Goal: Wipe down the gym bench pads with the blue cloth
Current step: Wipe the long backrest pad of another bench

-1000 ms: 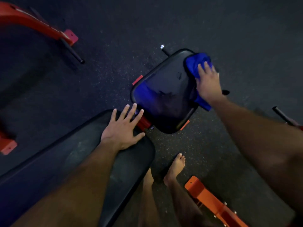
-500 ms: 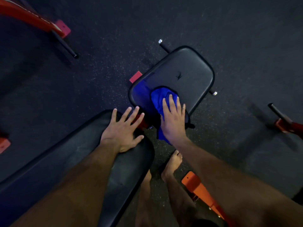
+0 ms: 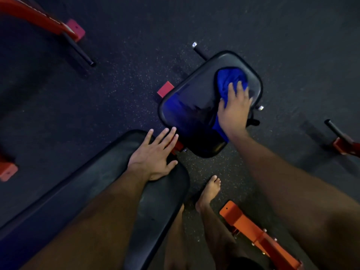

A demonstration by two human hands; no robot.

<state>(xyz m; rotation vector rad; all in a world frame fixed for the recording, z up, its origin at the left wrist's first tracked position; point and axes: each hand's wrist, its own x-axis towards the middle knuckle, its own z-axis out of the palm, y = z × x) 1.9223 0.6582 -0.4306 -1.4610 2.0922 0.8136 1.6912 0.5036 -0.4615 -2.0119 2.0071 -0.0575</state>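
Both hands were down on the bench, well apart from each other. The right hand (image 3: 233, 112) lay flat with fingers spread on the blue cloth (image 3: 229, 80), pressing it onto the far right part of the small seat pad (image 3: 187, 112); it pressed rather than gripped, and part of the cloth trailed out under the wrist toward the pad's near edge. The left hand (image 3: 153, 154) rested palm down, fingers apart and holding nothing, on the far end of the long back pad (image 3: 81, 191), just beside the gap between the two pads. A red bracket (image 3: 178, 146) showed in that gap. A bare foot (image 3: 209, 191) stood on the dark speckled floor (image 3: 126, 84) near the right side of the long pad. An orange frame piece (image 3: 257, 236) lay near right, and a red frame with a black bar (image 3: 78, 47) sat far left.
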